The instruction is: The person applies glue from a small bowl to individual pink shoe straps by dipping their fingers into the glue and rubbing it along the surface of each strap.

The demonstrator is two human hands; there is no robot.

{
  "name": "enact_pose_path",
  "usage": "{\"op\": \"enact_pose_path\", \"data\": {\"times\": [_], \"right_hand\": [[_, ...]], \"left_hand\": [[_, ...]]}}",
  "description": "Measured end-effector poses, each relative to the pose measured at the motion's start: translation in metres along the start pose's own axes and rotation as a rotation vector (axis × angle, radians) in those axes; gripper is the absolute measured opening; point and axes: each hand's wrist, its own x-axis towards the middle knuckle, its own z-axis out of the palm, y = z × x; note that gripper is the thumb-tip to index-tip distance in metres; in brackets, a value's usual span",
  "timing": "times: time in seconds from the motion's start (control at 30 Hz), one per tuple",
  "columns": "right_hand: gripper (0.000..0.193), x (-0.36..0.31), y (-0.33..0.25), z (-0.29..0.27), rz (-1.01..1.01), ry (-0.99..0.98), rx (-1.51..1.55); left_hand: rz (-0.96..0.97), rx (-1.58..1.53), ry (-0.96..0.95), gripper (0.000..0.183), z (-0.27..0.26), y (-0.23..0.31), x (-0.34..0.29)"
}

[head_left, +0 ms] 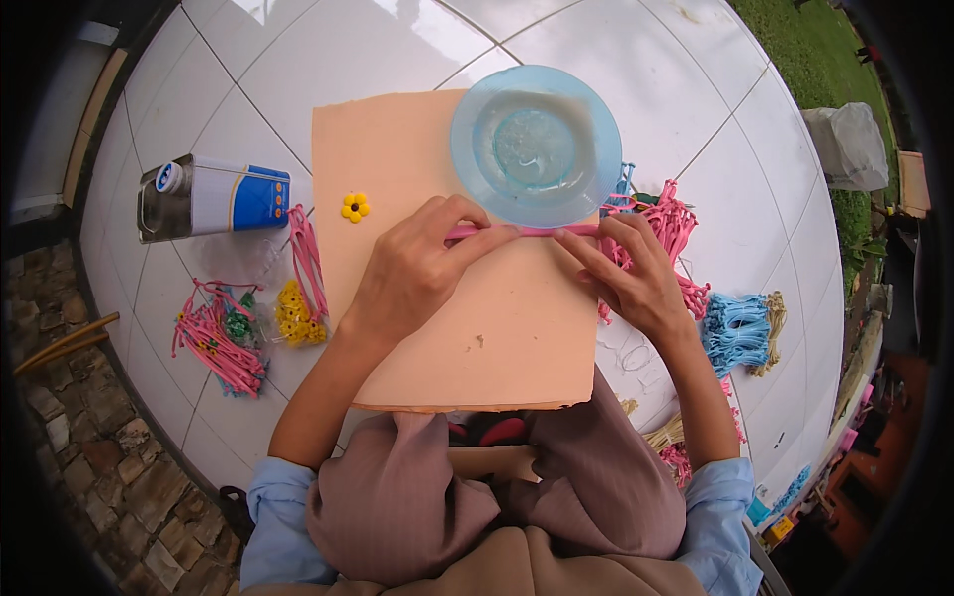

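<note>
Pink and narrow, a strip (540, 232) stretches sideways between the two hands, its middle bare between the fingertips, over the upper part of a peach-coloured board (467, 328). At its left part, the thumb and forefinger of the left hand (427, 258) are brought together on it, with a little of its length showing between them. At its right part, the fingers of the right hand (631, 273) are drawn in close on it as well, bent, their tips near the left ones. Just beyond the strip sits a clear blue plate (472, 144), overlapping the board's far edge. A yellow flower (355, 207) with a dark centre lies on the board, left of the plate and apart from the left hand. To the left, on white floor tiles (263, 129), are a metal can (219, 199), some pink strands (307, 260) and yellow pieces (298, 313) in clear wrapping. To the right lie a pink bundle (673, 223) and a light-blue bundle (735, 333).
</note>
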Motion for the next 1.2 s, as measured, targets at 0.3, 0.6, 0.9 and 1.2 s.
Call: {"op": "enact_pose_path", "data": {"times": [0.3, 0.6, 0.9, 1.2], "right_hand": [[0.046, 0.002, 0.001, -0.001, 0.008, -0.022, -0.013], [0.049, -0.008, 0.006, 0.008, 0.058, 0.028, 0.115], [0.05, -0.032, -0.001, -0.01, 0.078, 0.189, 0.204], [0.05, -0.046, -0.087, -0.173, 0.341, 0.055, 0.365]], "left_hand": [[0.005, -0.003, -0.002, 0.031, 0.0, -0.001, 0.002], [-0.016, -0.001, -0.001, 0.03, -0.001, 0.0, -0.001], [-0.011, -0.081, 0.006, 0.022, -0.003, 0.022, -0.008], [0.079, -0.412, 0.2, 0.015, -0.072, 0.114, 0.003]]}}
